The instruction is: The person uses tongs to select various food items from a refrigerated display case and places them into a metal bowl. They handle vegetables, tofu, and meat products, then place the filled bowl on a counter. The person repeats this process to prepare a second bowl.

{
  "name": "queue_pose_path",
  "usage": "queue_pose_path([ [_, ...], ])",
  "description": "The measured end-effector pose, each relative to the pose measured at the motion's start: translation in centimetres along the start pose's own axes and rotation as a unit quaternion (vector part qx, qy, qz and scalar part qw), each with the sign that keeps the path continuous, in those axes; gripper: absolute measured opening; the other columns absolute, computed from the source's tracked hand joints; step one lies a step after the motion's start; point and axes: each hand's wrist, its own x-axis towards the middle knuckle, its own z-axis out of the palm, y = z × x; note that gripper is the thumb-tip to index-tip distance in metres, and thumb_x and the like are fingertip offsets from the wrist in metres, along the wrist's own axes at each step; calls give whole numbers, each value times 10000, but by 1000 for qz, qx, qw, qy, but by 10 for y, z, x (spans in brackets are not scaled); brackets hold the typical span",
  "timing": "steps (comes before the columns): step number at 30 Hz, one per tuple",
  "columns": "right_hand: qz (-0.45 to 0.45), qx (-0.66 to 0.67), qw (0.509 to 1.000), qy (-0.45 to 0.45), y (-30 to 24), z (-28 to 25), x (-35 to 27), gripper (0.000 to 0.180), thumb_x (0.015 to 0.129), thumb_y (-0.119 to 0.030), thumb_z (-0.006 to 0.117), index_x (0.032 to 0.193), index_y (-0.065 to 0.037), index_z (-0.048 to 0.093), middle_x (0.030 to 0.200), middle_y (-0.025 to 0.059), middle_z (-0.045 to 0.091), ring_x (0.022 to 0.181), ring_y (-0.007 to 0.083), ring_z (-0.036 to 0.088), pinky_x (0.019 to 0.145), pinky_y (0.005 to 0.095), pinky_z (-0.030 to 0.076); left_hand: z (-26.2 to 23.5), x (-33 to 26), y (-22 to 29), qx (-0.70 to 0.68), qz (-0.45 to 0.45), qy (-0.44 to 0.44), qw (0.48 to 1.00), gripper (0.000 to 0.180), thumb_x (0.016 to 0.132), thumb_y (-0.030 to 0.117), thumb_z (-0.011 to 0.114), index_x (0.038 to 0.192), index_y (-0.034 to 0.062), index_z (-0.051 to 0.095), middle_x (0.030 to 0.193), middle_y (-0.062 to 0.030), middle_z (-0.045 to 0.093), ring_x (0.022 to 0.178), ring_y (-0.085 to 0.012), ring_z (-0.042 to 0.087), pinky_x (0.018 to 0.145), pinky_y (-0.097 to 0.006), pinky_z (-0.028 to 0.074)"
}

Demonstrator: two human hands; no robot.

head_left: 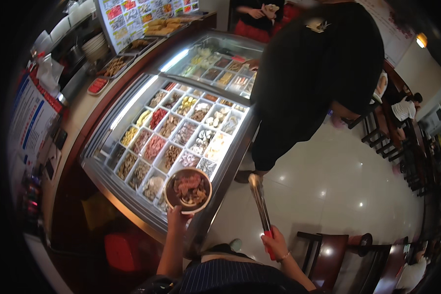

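Note:
My left hand point(177, 219) grips the near rim of a round bowl point(168, 191). Slices of reddish meat and some browner pieces point(190, 188) lie in it. Under the bowl is the near corner of a lit display chiller point(220, 172), divided into white compartments of sliced meats, seafood and other foods. Away to the right, my right hand point(276, 243) is wrapped around the red handle of metal tongs point(261, 206). The tongs point up and away over the pale floor, apart from the chiller, and their tips look close together with nothing visible between them.
A person in black point(313, 73) leans over the chiller's far right side. Behind them stands another person point(255, 12). Trays of skewers point(116, 66) line the counter at left. Dark wooden chairs point(330, 259) are at lower right, a red stool point(125, 251) at lower left.

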Motion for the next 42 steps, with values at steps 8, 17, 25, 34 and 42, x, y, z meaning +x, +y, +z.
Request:
queue_pose_path([
  [8, -53, -63, 989, -119, -88, 18, 74, 583, 754, -206, 640, 1215, 6, 354, 711, 46, 509, 478, 88, 472, 404, 219, 401, 25, -13, 1, -47, 64, 62, 995, 306, 769, 72, 399, 1070, 42, 448, 874, -106, 582, 614, -200, 604, 438, -285, 516],
  [17, -57, -126, 982, -129, -162, -8, 156, 648, 741, -262, 652, 1240, 7, 338, 686, 55, 506, 442, 88, 458, 387, 213, 397, 83, 49, -20, -84, 49, 61, 993, 218, 781, 72, 444, 992, 24, 465, 815, -101, 583, 590, -199, 598, 436, -292, 520],
  [25, -62, -82, 979, -178, -210, -41, 217, 625, 748, -250, 641, 1229, 9, 336, 687, 30, 491, 441, 78, 443, 378, 207, 383, 184, 67, 2, -90, 47, 74, 992, 241, 801, 77, 427, 1037, 36, 454, 863, -114, 575, 611, -203, 598, 430, -277, 516],
  [34, -59, -131, 954, -263, -247, -43, 297, 647, 739, -258, 646, 1217, 41, 331, 686, 36, 515, 428, 73, 448, 374, 200, 383, 183, 72, -25, -150, 83, 178, 969, 220, 776, 124, 481, 988, 68, 479, 797, -67, 589, 627, -195, 602, 482, -300, 526],
  [42, -66, -102, 948, -294, -284, 0, 349, 356, 768, -207, 620, 1007, -8, 449, 654, 27, 515, 420, 72, 449, 364, 199, 376, 178, 93, -28, -185, 63, 249, 949, 195, 775, 109, 491, 965, 65, 478, 805, -76, 593, 630, -195, 603, 462, -315, 522],
])
